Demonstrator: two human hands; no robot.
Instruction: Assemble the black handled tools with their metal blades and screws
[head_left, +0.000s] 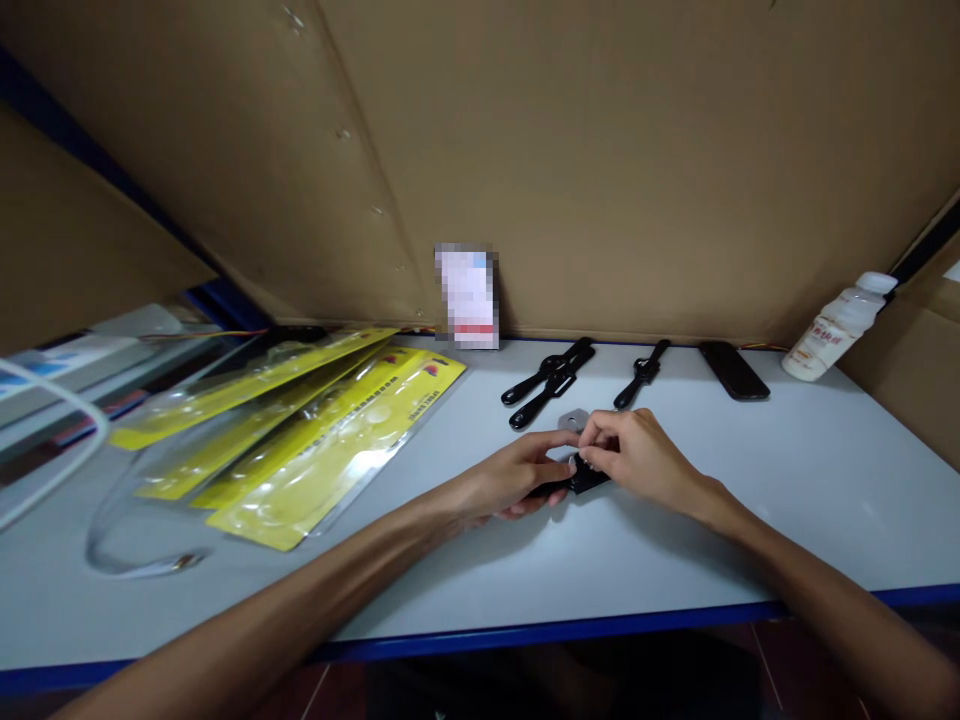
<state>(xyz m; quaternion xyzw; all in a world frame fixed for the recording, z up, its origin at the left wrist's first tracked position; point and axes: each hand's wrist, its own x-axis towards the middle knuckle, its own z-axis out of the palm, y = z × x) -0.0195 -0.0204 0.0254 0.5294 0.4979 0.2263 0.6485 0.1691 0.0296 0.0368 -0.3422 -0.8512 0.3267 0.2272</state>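
Observation:
My left hand [525, 475] is closed round a black spokeshave [589, 482], holding it low over the table. My right hand [637, 455] is closed, thumb and fingertips pinched together over the tool's middle. Whatever small part those fingertips grip is hidden. Just behind my fingers lies a grey metal plate [572, 420] with a hole in it. Farther back, two black spokeshaves [551, 382] lie side by side on the table, and another spokeshave [642, 374] rests to their right.
Several yellow blister packs [337, 450] fan across the left side, near a white cable [139, 570]. A phone with a lit, blurred screen [472, 300] leans on the cardboard wall [600, 180]. A dark phone [733, 370] and a tilted bottle [836, 330] occupy the back right.

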